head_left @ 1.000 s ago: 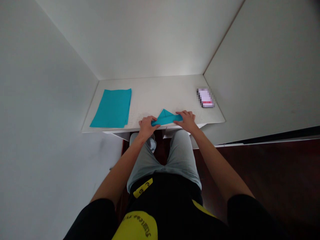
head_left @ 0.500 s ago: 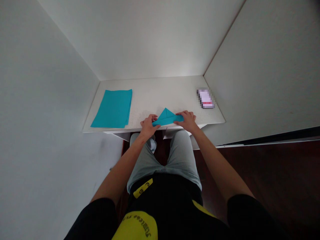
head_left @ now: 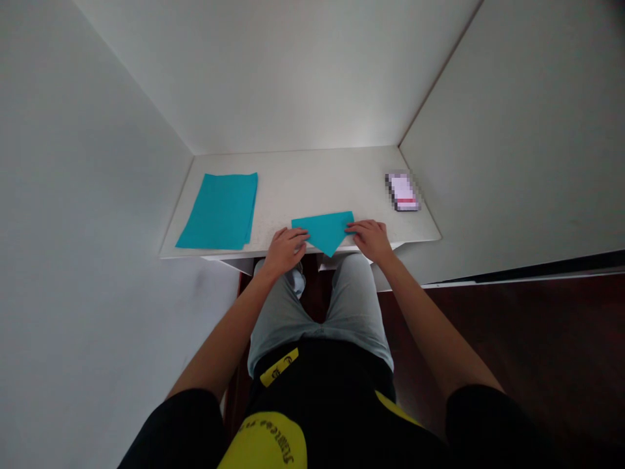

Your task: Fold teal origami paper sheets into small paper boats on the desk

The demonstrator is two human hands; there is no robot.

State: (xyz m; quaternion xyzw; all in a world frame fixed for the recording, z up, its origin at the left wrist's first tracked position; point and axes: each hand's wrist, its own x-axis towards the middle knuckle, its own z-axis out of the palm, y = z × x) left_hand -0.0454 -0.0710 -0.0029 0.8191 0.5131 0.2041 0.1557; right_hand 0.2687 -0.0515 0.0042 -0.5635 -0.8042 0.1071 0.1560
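A folded teal paper (head_left: pixel 325 229) lies at the near edge of the white desk (head_left: pixel 312 182), a triangle whose tip points toward me and overhangs the edge. My left hand (head_left: pixel 284 249) pinches its left corner with curled fingers. My right hand (head_left: pixel 371 238) grips its right corner the same way. Both hands rest on the desk's front edge, one at each end of the paper's straight far side.
A stack of flat teal sheets (head_left: pixel 219 210) lies at the desk's left. A small blurred card-like object (head_left: pixel 402 191) sits at the far right. White walls close in the desk on the left, back and right. My knees are under the desk edge.
The folded paper has been flipped over: its point faced away from me before and now faces me. Both hands stayed at its ends.
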